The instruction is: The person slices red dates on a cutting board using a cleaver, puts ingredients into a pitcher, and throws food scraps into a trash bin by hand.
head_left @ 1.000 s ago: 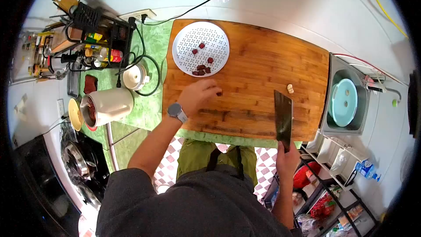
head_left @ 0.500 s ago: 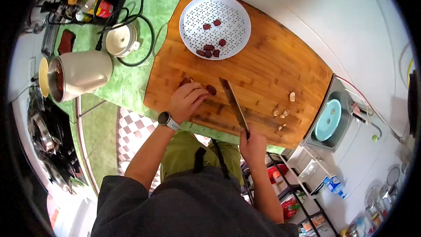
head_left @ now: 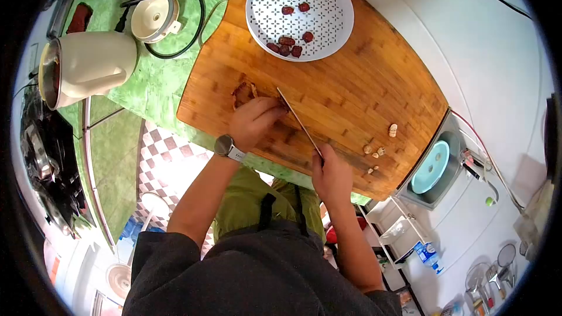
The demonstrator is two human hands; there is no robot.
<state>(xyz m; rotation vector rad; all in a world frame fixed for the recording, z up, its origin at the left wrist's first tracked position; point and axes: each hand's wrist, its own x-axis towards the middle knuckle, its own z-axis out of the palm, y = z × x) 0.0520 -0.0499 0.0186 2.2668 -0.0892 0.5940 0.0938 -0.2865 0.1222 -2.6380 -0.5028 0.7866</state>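
Head: right hand clamped on flat grey-metal cleaver; left hand, grip unclear, just beside it; slip could cut.

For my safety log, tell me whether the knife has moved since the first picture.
Yes: the knife has moved left along the board, away from the sink, to beside the left hand.

1. Knife: seen nearly edge-on, a thin blade slanting up and leftward over the wooden board, its dark handle gripped in the right hand.
2. Dark-red fruit: held beneath the left hand's fingertips, beside the blade, mostly hidden.
3. Fruit pieces: wrinkled, dark red, one edge paler, lying on the board just beyond that hand.
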